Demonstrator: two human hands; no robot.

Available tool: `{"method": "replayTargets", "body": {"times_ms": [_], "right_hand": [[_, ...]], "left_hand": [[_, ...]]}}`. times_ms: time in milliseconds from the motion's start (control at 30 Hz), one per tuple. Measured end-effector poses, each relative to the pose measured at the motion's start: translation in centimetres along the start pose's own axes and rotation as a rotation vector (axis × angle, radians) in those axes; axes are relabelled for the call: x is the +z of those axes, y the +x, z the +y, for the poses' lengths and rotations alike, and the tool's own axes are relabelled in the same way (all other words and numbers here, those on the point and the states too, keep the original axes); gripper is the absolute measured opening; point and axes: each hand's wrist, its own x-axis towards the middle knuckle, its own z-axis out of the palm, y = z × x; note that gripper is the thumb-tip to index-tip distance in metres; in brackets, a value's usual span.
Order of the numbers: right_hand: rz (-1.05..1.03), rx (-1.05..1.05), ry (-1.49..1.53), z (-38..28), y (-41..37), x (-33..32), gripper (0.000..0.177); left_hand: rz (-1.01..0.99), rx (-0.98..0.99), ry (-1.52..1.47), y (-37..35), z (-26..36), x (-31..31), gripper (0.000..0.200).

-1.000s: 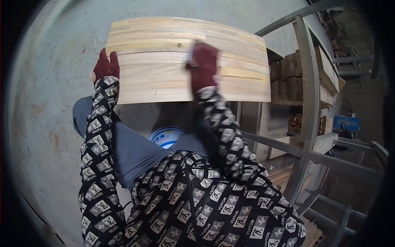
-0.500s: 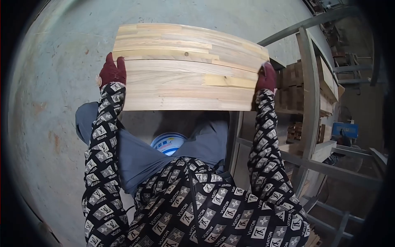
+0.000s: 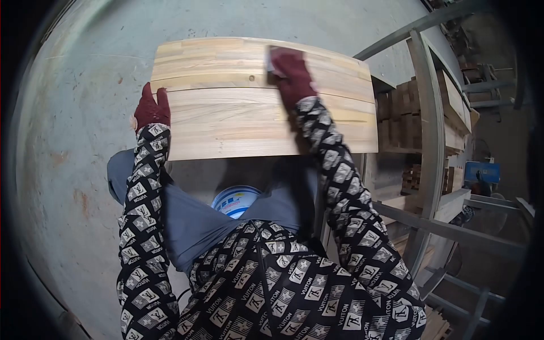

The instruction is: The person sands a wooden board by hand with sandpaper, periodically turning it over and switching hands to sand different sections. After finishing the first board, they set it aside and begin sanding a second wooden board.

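Note:
Two pale laminated wood boards, a far one [image 3: 198, 59] and a near one [image 3: 226, 124], lie edge to edge in front of me. My left hand [image 3: 152, 107], in a dark red glove, grips the left end of the near board beside the seam, its thumb apart from the fingers. Over the far board, right of a small knot, is my right hand [image 3: 292, 73], gloved too and blurred by motion. It holds a small greyish pad [image 3: 271, 61] against the wood; the pad's details are smeared.
A metal rack [image 3: 428, 113] on the right holds stacked wood blocks [image 3: 402, 119]. Below the boards, between my knees, is a white and blue bucket [image 3: 235, 199]. A blue box [image 3: 481, 171] stands farther right. Grey floor [image 3: 73, 141] extends at the left.
My right hand has moved left from the boards' right end onto the far board. The boards and my left hand have shifted slightly down in view.

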Motion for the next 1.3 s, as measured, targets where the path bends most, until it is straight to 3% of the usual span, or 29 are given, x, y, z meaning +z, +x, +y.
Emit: {"method": "replayTargets", "body": {"times_ms": [33,67,100,133,167,233,300,400,500,533,567,600,633,700,767,800,833,900,967,1033,1100,1133,1167,1233,1300], "right_hand": [[0.134,0.073,0.098,3.1,-0.8,-0.5,0.043],[0.153,0.070,-0.073,6.9,-1.3,-2.4,0.040],[0.224,0.207,0.000,10.3,-2.3,-3.9,0.039],[0.327,0.134,-0.271,13.4,-3.3,-6.0,0.037],[0.212,0.132,-0.450,16.4,-3.7,-9.0,0.036],[0.250,0.310,-0.342,15.7,-5.2,-11.9,0.033],[0.304,0.355,-0.423,16.5,-4.5,-10.1,0.034],[0.280,0.410,-0.419,12.0,-2.0,-3.1,0.036],[0.250,0.244,-0.274,0.8,-1.0,4.8,0.037],[0.151,0.231,0.087,-1.1,-1.3,7.0,0.043],[0.255,0.074,-0.164,-5.1,-1.5,9.2,0.046],[0.101,0.044,-0.207,-10.3,-1.2,6.9,0.048],[-0.189,0.158,-0.152,-13.8,-0.8,4.7,0.058],[-0.134,0.161,-0.055,-15.8,-2.4,6.5,0.055],[-0.145,0.165,-0.033,-16.8,-2.8,5.4,0.047],[-0.192,0.201,0.021,-17.0,-2.6,4.4,0.041],[-0.202,0.207,0.060,-17.0,-2.6,3.5,0.033],[-0.245,0.236,0.139,-16.9,-3.0,1.8,0.033],[-0.311,0.193,0.139,-15.9,-3.8,1.1,0.037],[-0.312,0.190,0.230,-15.8,-4.3,0.0,0.045],[-0.430,0.279,0.472,-15.5,-4.7,-1.6,0.048],[-0.632,0.364,0.739,-13.2,-5.0,-0.9,0.053],[-0.635,0.365,0.738,-12.7,-5.2,-1.9,0.053],[-0.409,0.616,1.068,-11.5,-5.5,-3.8,0.059],[-0.132,0.631,0.960,-7.4,-5.9,-4.9,0.067]], "left_hand": [[-0.006,-0.008,-0.010,-0.1,0.1,0.0,0.045],[-0.004,-0.017,-0.013,-0.2,0.2,0.1,0.045],[0.004,-0.015,-0.001,-0.2,0.2,0.1,0.046],[0.012,-0.013,0.014,-0.1,0.1,0.2,0.046],[0.016,-0.018,0.012,0.0,0.1,0.2,0.046],[0.045,-0.013,0.063,-0.2,0.3,0.1,0.048],[0.031,-0.016,0.031,-0.3,1.0,-0.4,0.047],[0.039,-0.001,0.057,-0.3,1.4,-0.6,0.046],[0.054,0.014,0.051,-0.3,1.1,-0.4,0.047],[0.060,0.025,0.059,-0.3,1.0,-0.3,0.047],[0.051,0.037,0.039,-0.2,0.9,-0.4,0.049],[0.043,0.048,0.020,-0.2,0.6,-0.2,0.052],[0.084,0.058,0.048,0.1,-0.2,0.6,0.057],[0.066,0.232,-0.061,0.2,0.3,-0.1,0.065],[0.235,0.483,-0.040,-0.4,0.3,0.1,0.070],[0.192,0.552,-0.165,-0.4,0.3,-0.2,0.076],[0.212,0.687,-0.090,-1.5,1.5,-1.2,0.082],[-0.097,0.816,-0.177,-5.3,3.6,-3.1,0.083],[-0.144,1.039,-0.169,-8.3,4.9,-2.7,0.079],[-0.282,1.005,-0.335,-10.4,7.7,-2.7,0.073],[-0.586,0.774,-0.219,-11.2,10.4,-4.0,0.062],[-0.587,0.771,-0.223,-11.5,11.5,-4.3,0.062],[-0.535,0.756,-0.258,-11.9,12.4,-4.6,0.052],[-0.480,0.738,-0.290,-12.4,12.8,-3.6,0.042],[-0.521,0.849,0.020,-12.9,11.7,-0.4,0.035]]}}
